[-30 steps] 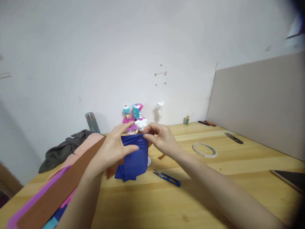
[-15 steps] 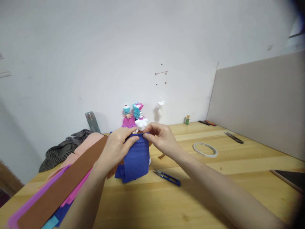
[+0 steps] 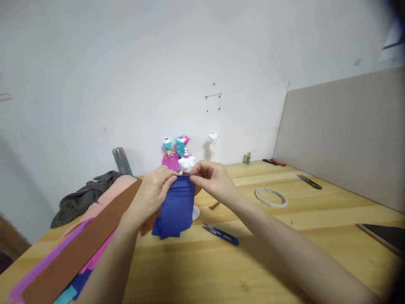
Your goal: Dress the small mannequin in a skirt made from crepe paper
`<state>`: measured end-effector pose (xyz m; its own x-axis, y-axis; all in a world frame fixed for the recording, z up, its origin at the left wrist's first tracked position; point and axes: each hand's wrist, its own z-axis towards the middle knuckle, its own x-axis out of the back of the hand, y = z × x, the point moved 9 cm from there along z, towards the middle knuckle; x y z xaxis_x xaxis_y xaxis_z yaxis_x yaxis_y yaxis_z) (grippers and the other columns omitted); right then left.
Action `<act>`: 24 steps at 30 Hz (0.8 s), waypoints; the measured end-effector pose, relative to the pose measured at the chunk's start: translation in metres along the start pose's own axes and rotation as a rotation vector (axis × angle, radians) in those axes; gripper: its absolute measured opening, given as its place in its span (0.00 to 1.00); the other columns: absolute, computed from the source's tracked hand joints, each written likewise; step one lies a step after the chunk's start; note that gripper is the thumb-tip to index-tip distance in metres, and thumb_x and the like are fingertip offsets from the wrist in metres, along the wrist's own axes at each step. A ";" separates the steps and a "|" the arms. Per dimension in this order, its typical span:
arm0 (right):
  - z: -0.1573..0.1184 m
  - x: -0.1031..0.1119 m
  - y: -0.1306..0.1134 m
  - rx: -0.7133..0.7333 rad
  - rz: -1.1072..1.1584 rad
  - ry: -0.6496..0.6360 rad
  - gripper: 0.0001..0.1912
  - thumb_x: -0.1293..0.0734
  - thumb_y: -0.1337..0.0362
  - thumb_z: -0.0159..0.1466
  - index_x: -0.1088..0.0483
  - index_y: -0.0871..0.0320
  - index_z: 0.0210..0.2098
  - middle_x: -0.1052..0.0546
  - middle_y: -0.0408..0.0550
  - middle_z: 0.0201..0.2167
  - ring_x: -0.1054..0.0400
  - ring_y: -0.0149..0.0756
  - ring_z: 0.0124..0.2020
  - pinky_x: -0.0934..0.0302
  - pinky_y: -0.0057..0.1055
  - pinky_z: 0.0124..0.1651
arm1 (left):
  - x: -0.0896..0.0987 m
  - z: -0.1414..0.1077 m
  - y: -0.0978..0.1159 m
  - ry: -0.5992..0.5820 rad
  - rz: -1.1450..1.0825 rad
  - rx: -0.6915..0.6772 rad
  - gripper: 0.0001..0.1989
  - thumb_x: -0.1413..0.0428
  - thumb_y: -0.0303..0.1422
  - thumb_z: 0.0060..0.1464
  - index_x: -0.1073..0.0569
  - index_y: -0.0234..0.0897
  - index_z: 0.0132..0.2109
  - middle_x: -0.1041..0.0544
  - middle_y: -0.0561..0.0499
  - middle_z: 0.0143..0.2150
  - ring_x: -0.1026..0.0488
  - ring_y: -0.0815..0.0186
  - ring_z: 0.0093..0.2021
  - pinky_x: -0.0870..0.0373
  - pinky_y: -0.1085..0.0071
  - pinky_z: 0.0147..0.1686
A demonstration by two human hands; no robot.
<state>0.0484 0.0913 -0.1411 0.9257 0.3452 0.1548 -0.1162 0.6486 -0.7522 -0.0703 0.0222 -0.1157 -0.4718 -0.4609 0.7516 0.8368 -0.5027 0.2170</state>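
Note:
A piece of blue crepe paper (image 3: 178, 207) hangs with its folded top edge pinched between my two hands. My left hand (image 3: 154, 190) grips the upper left corner between thumb and fingers. At the upper right corner, my right hand (image 3: 212, 178) pinches the same edge. Right behind the paper stands a small white mannequin (image 3: 186, 164), its bust showing above the edge and its round base (image 3: 196, 212) showing at the right; the paper hides its middle. Blue thread snips (image 3: 221, 234) lie on the table just right of the paper.
Strips of brown crepe paper (image 3: 85, 236) and other colours lie at the left, beside a striped cloth (image 3: 82, 198) and a bottle (image 3: 122, 160). Dressed mannequins (image 3: 171, 160) and a bare one (image 3: 213, 143) stand by the wall. A tape roll (image 3: 271, 197) and black snips (image 3: 309, 181) lie right.
My left hand has shifted slightly left along the top edge, its fingers now closed tighter on the corner. The blue paper has moved a little left, uncovering more of the mannequin's base.

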 end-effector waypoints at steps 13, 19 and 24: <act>-0.025 -0.047 -0.028 0.484 -0.781 -0.306 0.17 0.34 0.65 0.62 0.31 0.61 0.51 0.22 0.58 0.41 0.30 0.48 0.43 0.39 0.44 0.46 | -0.017 -0.003 -0.010 -0.187 -0.082 0.107 0.14 0.54 0.33 0.61 0.23 0.39 0.38 0.22 0.49 0.37 0.26 0.62 0.38 0.33 0.69 0.42; -0.015 -0.039 -0.009 0.319 -0.683 -0.238 0.10 0.38 0.68 0.64 0.27 0.59 0.43 0.21 0.55 0.37 0.29 0.43 0.39 0.39 0.37 0.42 | -0.014 -0.003 -0.027 -0.086 -0.270 0.289 0.17 0.53 0.40 0.60 0.25 0.37 0.31 0.22 0.51 0.31 0.28 0.63 0.33 0.33 0.72 0.34; -0.005 -0.027 0.013 0.044 -0.287 -0.165 0.08 0.38 0.67 0.62 0.26 0.58 0.35 0.22 0.45 0.29 0.30 0.37 0.32 0.40 0.31 0.35 | 0.001 -0.007 -0.036 0.028 -0.453 0.403 0.20 0.51 0.47 0.56 0.27 0.35 0.28 0.25 0.51 0.27 0.30 0.64 0.29 0.32 0.72 0.30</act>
<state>0.0234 0.0869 -0.1583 0.8524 0.2472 0.4607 0.1221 0.7626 -0.6352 -0.1029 0.0349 -0.1269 -0.8085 -0.2873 0.5137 0.5874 -0.3397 0.7345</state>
